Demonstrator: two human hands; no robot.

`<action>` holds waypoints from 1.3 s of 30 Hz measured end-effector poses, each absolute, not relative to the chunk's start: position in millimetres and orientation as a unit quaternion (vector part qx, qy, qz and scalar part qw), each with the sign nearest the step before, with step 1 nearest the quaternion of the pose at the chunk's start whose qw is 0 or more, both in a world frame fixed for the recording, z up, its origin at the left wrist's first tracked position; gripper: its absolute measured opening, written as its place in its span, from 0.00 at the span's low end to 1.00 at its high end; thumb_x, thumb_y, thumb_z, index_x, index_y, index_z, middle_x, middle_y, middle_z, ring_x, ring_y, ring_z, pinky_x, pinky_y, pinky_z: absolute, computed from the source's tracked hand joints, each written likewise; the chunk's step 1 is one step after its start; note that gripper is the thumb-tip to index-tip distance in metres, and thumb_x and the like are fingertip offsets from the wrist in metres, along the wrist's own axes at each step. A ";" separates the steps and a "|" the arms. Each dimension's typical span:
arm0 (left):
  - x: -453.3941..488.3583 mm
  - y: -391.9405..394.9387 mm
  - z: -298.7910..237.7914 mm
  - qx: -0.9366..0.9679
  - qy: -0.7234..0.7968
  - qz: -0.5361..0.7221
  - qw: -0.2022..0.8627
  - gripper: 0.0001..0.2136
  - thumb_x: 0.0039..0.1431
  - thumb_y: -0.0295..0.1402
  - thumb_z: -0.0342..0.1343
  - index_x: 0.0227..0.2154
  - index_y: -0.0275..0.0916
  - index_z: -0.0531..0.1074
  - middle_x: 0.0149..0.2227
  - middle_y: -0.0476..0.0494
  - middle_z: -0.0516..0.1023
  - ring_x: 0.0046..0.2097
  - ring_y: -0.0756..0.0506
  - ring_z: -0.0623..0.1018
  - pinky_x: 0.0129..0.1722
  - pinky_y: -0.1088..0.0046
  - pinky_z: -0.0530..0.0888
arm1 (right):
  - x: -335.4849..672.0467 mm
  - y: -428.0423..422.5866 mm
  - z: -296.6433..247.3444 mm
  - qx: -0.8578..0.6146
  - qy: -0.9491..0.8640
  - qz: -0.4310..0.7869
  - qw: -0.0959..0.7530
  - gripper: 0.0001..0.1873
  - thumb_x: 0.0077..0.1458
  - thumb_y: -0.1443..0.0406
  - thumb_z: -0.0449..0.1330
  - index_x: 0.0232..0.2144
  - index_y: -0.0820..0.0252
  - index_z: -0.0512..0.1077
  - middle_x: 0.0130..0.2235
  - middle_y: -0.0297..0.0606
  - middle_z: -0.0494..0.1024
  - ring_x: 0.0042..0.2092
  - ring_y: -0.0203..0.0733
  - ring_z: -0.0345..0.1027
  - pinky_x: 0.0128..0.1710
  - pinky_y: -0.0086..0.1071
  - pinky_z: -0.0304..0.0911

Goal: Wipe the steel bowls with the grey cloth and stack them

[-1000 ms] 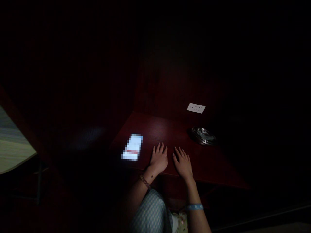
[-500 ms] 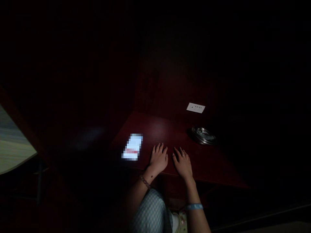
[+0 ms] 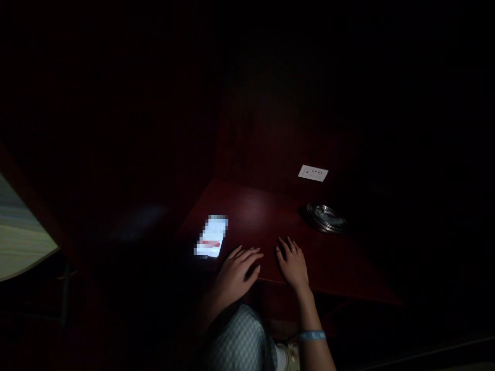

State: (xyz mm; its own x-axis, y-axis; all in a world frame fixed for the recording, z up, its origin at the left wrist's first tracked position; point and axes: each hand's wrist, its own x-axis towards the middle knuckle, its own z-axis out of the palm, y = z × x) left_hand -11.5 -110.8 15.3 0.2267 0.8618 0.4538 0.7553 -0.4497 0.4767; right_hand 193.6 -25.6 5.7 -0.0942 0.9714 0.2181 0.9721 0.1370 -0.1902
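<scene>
Over the near edge of a dark red table (image 3: 251,206), my left hand (image 3: 237,273) is raised with its fingers apart and holds nothing. My right hand (image 3: 293,263) lies on the tabletop with fingers spread, a ring on one finger and a blue wristband (image 3: 311,335) on its wrist. A phone (image 3: 212,236) with a lit, blurred-out screen rests on the table just beyond and left of my left hand. Right of and past my right hand sits a round, shiny metal object (image 3: 326,217), perhaps a stack of lids or trays; its exact kind is too dark to tell.
A white power socket (image 3: 313,173) is set in the dark red panel behind the table. My checked-cloth knee (image 3: 240,340) is under the near edge. At far left, a pale wood-grained surface (image 3: 23,242) shows past a partition. Much of the scene is in deep shadow.
My left hand has lifted off the tabletop, pulling back and left toward me, and it has turned at the wrist. My right hand stays in place. The view has shifted slightly.
</scene>
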 end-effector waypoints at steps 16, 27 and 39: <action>-115.1 -125.6 -9.8 0.607 0.717 0.337 -0.060 0.44 0.51 0.52 0.64 0.67 0.41 0.57 0.68 0.32 0.66 0.67 0.30 0.68 0.63 0.48 0.67 | 193.1 -25.6 8.5 -0.665 -0.733 0.007 0.143 0.28 0.69 0.55 0.45 0.66 0.55 0.65 0.71 0.43 0.61 0.72 0.50 0.51 0.71 0.46 0.48; -96.0 -104.6 1.1 0.593 0.737 0.325 -0.031 0.38 0.52 0.47 0.66 0.64 0.40 0.61 0.61 0.34 0.75 0.66 0.32 0.69 0.63 0.53 0.66 | 190.6 -27.7 11.7 -0.669 -0.730 0.018 0.141 0.28 0.70 0.56 0.45 0.67 0.56 0.65 0.71 0.43 0.60 0.72 0.51 0.51 0.71 0.46 0.46; -88.1 -113.5 -5.5 0.590 0.720 0.364 -0.030 0.45 0.48 0.51 0.69 0.66 0.39 0.60 0.63 0.32 0.73 0.68 0.26 0.65 0.64 0.47 0.64 | 191.5 -28.4 9.6 -0.662 -0.733 0.009 0.158 0.28 0.70 0.57 0.46 0.66 0.59 0.67 0.70 0.46 0.63 0.72 0.53 0.53 0.71 0.46 0.48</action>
State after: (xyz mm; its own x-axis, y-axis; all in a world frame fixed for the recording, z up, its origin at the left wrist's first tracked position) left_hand -88.1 -113.5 -5.5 -0.3022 0.8278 0.4726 0.8716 0.0392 0.4887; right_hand 191.5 -28.4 9.6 -0.0738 0.9731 0.2184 0.9671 0.1233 -0.2225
